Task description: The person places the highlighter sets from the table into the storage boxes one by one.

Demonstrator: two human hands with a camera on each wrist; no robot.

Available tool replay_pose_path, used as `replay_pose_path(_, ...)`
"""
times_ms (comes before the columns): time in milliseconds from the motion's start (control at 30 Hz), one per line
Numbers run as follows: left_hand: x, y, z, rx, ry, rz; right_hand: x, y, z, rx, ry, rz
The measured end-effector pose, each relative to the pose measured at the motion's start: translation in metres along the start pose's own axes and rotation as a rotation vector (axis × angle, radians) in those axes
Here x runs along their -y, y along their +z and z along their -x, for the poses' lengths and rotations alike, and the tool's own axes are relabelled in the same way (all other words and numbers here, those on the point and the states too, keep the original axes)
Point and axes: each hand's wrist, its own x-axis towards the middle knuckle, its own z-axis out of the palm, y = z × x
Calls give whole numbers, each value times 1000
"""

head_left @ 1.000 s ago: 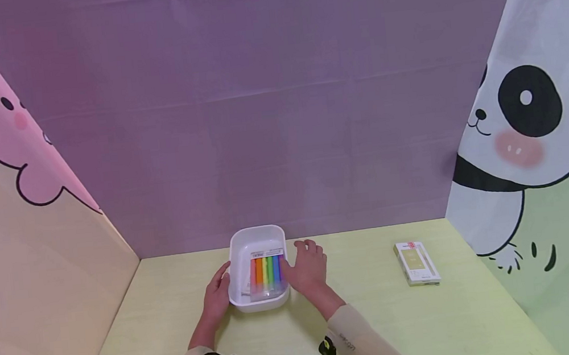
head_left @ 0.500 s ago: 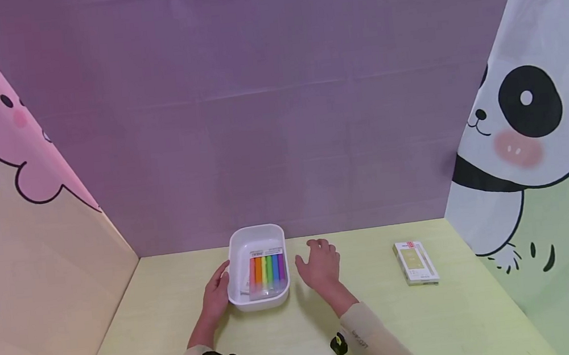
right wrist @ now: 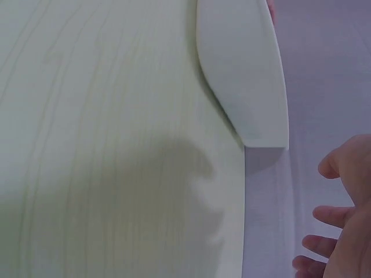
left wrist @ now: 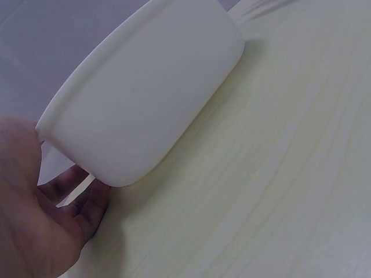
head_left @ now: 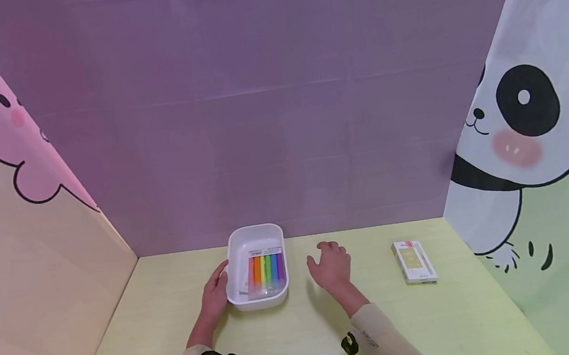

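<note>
A white plastic bin (head_left: 259, 304) stands on the table near its back edge. Inside lies a clear pack of rainbow-coloured markers (head_left: 265, 271), with an edge of something white showing beneath. My left hand (head_left: 216, 297) holds the bin at its left side. The left wrist view shows the thumb at the rim and the fingertips by the lower edge of the bin (left wrist: 139, 92). My right hand (head_left: 332, 267) hovers to the right of the bin, apart from it, with fingers spread and nothing held. In the right wrist view its fingers (right wrist: 333, 215) are loosely bent.
A flat white box with a gold panel (head_left: 416, 262) lies on the table at the right. The pale wooden table (head_left: 280, 349) meets a purple backdrop (head_left: 278, 115) behind the bin. Painted side walls (head_left: 525, 217) stand left and right.
My right hand has drawn away from the markers and moved right, from the bin's right rim to over the bare table. The left hand has stayed on the bin.
</note>
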Motion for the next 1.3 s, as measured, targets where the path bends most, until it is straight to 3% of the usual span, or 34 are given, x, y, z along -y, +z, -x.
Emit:
replay_pose_path(633,-1,-1,-2,-20,-4,5,-36,-12,3,11,-11,-17)
replay_pose_path(1300,1,2,0,-24,-14,-9,-79,-22,7,25,-2,78)
